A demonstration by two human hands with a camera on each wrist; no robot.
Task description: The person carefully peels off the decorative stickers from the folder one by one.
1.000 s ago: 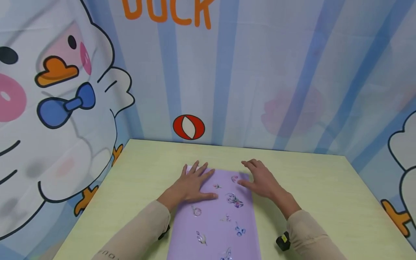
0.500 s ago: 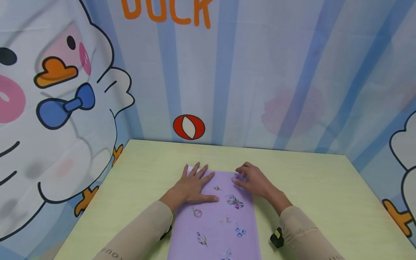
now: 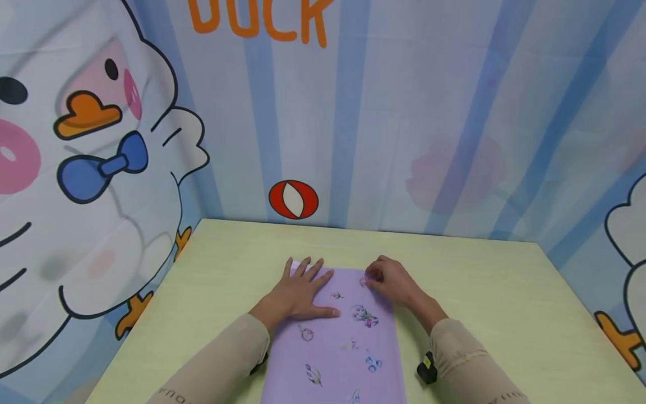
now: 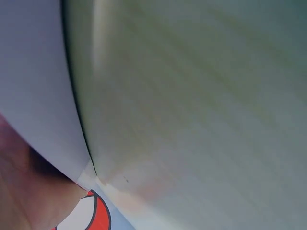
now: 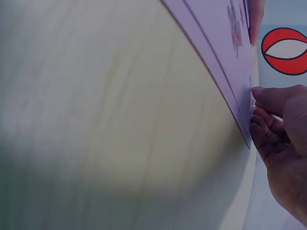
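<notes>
A purple sheet (image 3: 333, 348) dotted with shiny flower stickers lies on the pale yellow table. My left hand (image 3: 298, 294) rests spread on its upper left part, fingers straight toward the far edge and thumb pointing right. At the upper right corner, my right hand (image 3: 392, 279) curls its fingers and pinches with thumb and fingertips at a pink flower sticker (image 3: 363, 282), partly covering it. In the right wrist view, the thumb and fingertips (image 5: 259, 91) meet at the far end of the sheet. More flower stickers, such as a purple bunch (image 3: 365, 316), lie nearer me.
Pale yellow tabletop (image 3: 484, 297) extends on both sides of the sheet. Behind the table hangs a blue-striped cloth (image 3: 383, 140) with a duck print. A black wrist camera (image 3: 427, 368) sits beneath the right sleeve.
My right hand has moved left onto the sheet's upper right corner, and its fingers have closed together into a pinch at the pink flower. The left hand stays in place.
</notes>
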